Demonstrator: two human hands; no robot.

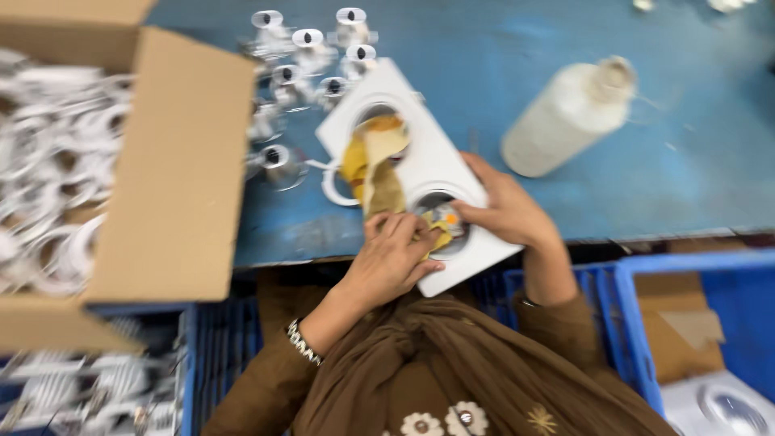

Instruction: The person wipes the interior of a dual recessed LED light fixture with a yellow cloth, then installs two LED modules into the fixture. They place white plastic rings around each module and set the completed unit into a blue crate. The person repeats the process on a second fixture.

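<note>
A white rectangular plate with two round holes (436,153) lies tilted over the front edge of the blue table (525,105). My left hand (391,262) presses a yellow cloth (375,165) onto the plate, near its lower hole. My right hand (508,211) grips the plate's right edge, thumb at the lower hole. The picture is blurred by motion.
An open cardboard box (173,169) full of white rings stands at the left. Several small metal fittings (315,56) stand at the table's back. A white plastic bottle (569,113) lies at the right. Blue crates (638,323) sit below the table edge.
</note>
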